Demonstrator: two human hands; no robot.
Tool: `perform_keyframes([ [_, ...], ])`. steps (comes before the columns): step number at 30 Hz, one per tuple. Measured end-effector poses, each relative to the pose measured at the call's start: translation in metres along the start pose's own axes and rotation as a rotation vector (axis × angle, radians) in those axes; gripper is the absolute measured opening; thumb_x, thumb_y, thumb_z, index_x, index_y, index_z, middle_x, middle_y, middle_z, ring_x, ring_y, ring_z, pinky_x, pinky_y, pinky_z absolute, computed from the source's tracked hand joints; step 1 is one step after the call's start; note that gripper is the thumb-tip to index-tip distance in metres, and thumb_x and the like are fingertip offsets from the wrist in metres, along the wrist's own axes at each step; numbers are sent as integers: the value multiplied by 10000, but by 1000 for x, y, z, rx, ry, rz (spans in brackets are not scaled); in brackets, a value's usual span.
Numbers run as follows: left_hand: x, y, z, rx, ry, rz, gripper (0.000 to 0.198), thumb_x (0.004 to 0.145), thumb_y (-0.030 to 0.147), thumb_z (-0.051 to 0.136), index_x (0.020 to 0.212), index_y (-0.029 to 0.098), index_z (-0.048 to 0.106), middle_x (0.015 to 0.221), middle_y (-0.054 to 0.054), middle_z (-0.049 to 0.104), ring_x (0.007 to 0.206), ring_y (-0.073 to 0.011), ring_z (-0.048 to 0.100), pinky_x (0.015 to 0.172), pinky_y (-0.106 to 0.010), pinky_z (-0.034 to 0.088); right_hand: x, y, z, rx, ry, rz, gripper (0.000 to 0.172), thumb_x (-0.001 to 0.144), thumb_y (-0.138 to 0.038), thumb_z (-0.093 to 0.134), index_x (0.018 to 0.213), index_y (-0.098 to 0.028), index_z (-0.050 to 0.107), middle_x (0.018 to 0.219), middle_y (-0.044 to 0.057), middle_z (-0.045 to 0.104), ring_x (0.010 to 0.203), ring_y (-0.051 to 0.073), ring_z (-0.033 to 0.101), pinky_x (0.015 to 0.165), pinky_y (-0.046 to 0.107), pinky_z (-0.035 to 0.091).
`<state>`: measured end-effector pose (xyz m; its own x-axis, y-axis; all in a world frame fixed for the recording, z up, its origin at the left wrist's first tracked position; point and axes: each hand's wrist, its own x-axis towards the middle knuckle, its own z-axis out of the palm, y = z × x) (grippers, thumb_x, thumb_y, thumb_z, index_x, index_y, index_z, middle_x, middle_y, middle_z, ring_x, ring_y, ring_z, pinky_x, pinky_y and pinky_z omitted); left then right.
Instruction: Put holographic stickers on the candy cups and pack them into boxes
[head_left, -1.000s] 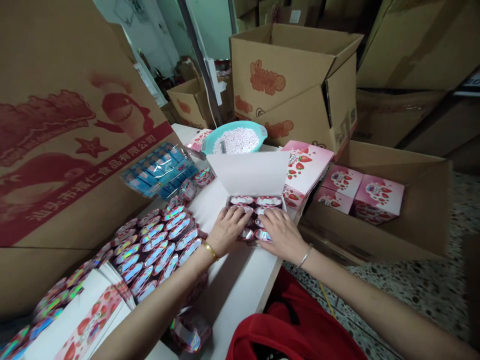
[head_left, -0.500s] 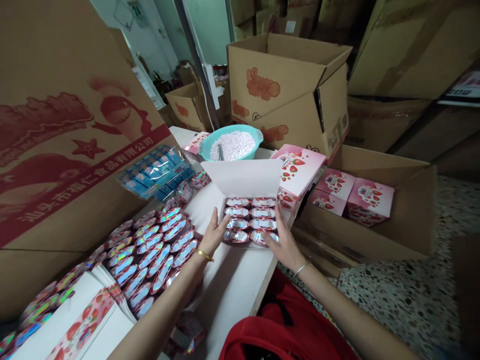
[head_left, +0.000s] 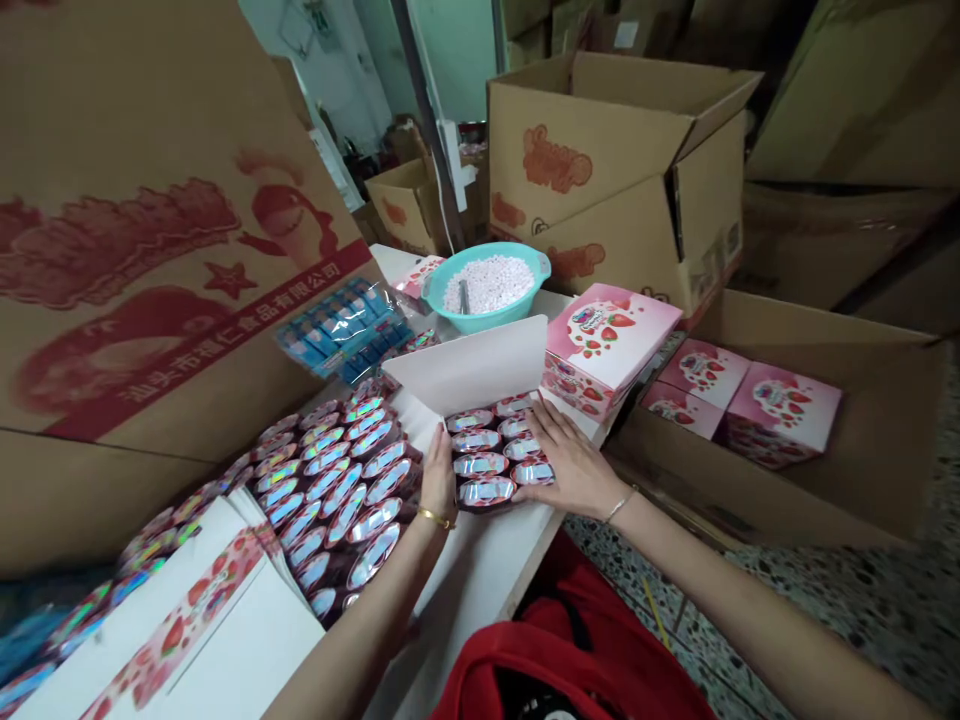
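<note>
An open white box [head_left: 480, 372], its lid flap standing up at the back, holds rows of small cups with shiny oval lids [head_left: 481, 466]. My left hand [head_left: 438, 478] rests flat along the left side of this box, fingers stretched out. Across the right-hand cups and the right side lies my right hand [head_left: 571, 462], its fingers spread over the lids. Left of the box, many more shiny-lidded cups [head_left: 349, 480] are massed on the white table [head_left: 480, 580]. Flattened pink-and-white cartons [head_left: 217, 610] lie stacked over the near part of these cups.
Behind the box stand a turquoise basin [head_left: 486, 320] of white pellets and a closed strawberry-print box [head_left: 611, 335]. An open carton [head_left: 885, 440] on the right holds several pink boxes. Large cardboard cartons [head_left: 615, 150] rise at the back and left. Blue packets [head_left: 345, 325] lean there.
My right hand has moved further over the cups, its fingers now spread across the lids. My left hand has flattened against the box's side. The box is turned slightly and the view has shifted.
</note>
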<state>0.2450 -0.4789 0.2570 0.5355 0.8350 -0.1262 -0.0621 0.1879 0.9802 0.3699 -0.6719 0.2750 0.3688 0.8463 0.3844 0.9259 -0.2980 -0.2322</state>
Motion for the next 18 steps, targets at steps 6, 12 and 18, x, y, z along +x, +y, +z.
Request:
perform_keyframes([
  [6,20,3,5,230,-219,340,679,836,284,582,1472,245,346,1561,-23,329,1450,-201,288,1190,-336,248,1,-5,-5,52,-18,31,1130,734,-819,478,1518,-47,219,1593,216,136,1488,330,97,1199,514,212],
  [12,45,32,-36,881,-483,697,459,872,289,514,1320,197,560,1417,-89,530,1409,-286,362,1153,-493,317,4,5,-4,523,5,99,764,864,-660,456,1435,-153,422,1478,164,440,1407,313,351,1161,524,296],
  [18,54,61,-40,1378,-774,1021,503,855,77,384,1334,109,537,1439,-113,498,1392,-268,391,1140,-427,376,8,33,-23,958,156,277,600,927,-628,322,1246,-191,583,1191,124,664,1130,264,623,979,468,500],
])
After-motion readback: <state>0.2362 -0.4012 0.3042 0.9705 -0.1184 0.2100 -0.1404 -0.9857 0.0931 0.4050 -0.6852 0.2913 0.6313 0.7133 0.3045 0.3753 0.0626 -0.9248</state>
